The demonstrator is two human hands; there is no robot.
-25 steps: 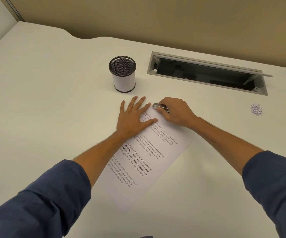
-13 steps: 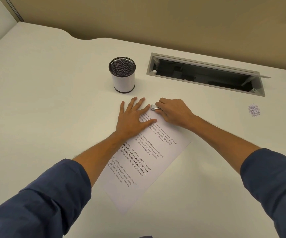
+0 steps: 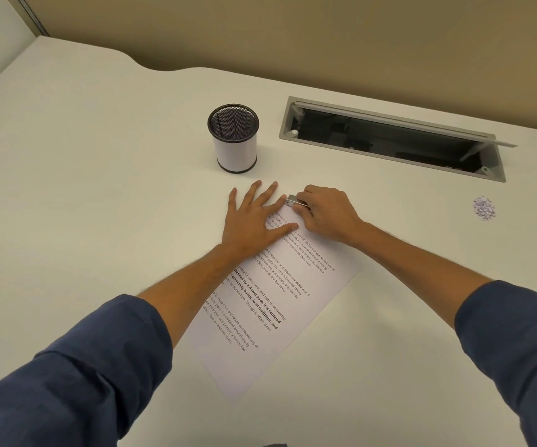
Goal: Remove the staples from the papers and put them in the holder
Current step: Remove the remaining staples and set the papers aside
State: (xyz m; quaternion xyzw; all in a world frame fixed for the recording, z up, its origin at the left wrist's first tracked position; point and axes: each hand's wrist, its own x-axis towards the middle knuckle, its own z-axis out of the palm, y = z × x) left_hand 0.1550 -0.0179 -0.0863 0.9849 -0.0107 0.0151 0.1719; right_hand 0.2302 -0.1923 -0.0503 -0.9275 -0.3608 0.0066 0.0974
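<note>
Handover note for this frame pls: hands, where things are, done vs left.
Left hand: flat, pressing the papers near their top corner.
Right hand: grips the staple remover at that corner.
Holder: upright on the desk beyond the hands; contents can't be made out.
Done: remover in position. Staple itself not visible.
Left: pull the staple, put it in the holder.

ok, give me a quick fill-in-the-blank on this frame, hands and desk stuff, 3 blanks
1. The left hand lies flat with fingers spread, pressing down the ____.
2. The right hand grips a small metal tool at the paper's far ____.
3. The mesh cup stands upright on the desk, ____ the two hands.

Missing words: paper; corner; beyond
</note>
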